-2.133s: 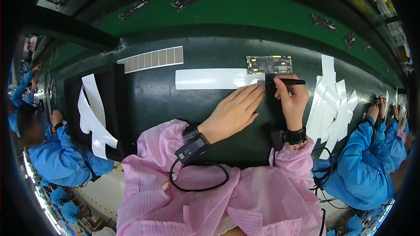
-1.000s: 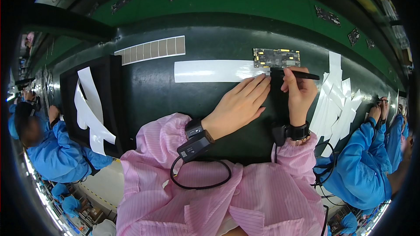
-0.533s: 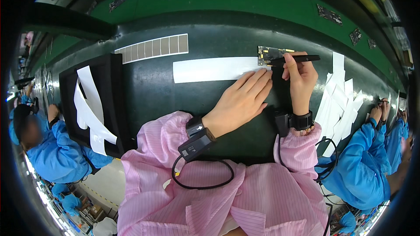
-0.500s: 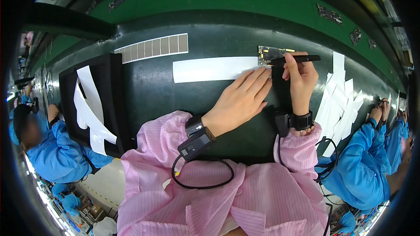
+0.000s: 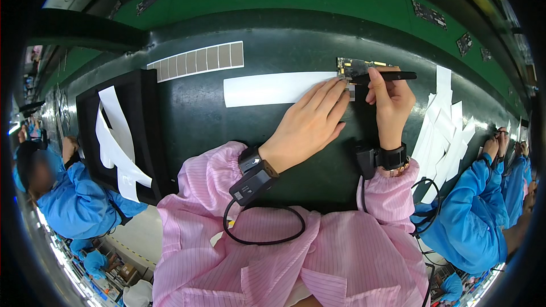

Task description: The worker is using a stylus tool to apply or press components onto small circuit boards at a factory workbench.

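Here, going from the left, a black tray (image 5: 149, 136) with loose white strips (image 5: 116, 142) is being seen at the worktop (image 5: 193, 119) edge, and a grey segmented strip (image 5: 199, 60) is lying beyond it. Next, a long white strip (image 5: 267, 88) is lying flat across the dark mat. The left hand (image 5: 310, 125) is being held open and flat, its fingertips (image 5: 340, 83) being pressed on the right end of that strip, just beside the board (image 5: 361, 68). A black wrist strap (image 5: 254, 173) with a cord is being worn on that arm. The board, small and thin, is being kept flat on the worktop at the far side, partly hidden by both hands. The right hand (image 5: 391, 102) is being closed around a black pen-like tool (image 5: 387, 76), whose tip is being pointed leftward at the board's near edge; whether it is touching cannot be told. To the right, a fan of white strips (image 5: 446, 125) is lying near a co-worker's blue sleeve (image 5: 472, 216).

The board is judged light, stiff and fragile, with small parts on its face; it is probably best gripped by its bare edges. The white strip is likely flimsy and easily creased, so it is better held flat under the fingers.
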Demonstrator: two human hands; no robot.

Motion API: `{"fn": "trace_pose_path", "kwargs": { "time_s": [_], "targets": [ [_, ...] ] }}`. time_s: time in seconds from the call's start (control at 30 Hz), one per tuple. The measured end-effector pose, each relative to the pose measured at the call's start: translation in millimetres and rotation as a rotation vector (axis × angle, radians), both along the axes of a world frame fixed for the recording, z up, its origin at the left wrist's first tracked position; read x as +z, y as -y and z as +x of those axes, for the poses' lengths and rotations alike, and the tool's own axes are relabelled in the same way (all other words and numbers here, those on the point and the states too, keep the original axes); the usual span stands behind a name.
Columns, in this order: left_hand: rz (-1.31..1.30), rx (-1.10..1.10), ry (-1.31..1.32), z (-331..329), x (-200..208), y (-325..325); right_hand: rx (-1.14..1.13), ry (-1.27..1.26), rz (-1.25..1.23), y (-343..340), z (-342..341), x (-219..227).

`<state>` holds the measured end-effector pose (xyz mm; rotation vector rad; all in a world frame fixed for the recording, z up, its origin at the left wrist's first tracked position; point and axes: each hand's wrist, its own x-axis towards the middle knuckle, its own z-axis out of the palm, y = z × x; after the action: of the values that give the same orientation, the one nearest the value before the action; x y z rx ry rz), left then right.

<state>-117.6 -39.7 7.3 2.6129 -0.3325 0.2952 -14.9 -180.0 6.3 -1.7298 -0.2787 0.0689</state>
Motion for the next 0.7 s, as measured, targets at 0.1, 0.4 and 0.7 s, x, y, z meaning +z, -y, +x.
{"fn": "trace_pose_path", "kwargs": {
  "time_s": [0.1,0.4,0.7],
  "targets": [
    [-0.003,0.001,0.0,-0.2,-0.7,0.0,0.004,0.005,-0.004,-0.2,0.3,-2.0],
    [0.075,0.023,0.018,4.1,-0.6,0.9,-0.01,0.063,-0.061,4.0,0.9,-5.1],
    [0.064,-0.003,0.031,-8.3,3.0,4.4,-0.01,0.026,-0.065,15.5,-15.0,1.9]
  ]
}}
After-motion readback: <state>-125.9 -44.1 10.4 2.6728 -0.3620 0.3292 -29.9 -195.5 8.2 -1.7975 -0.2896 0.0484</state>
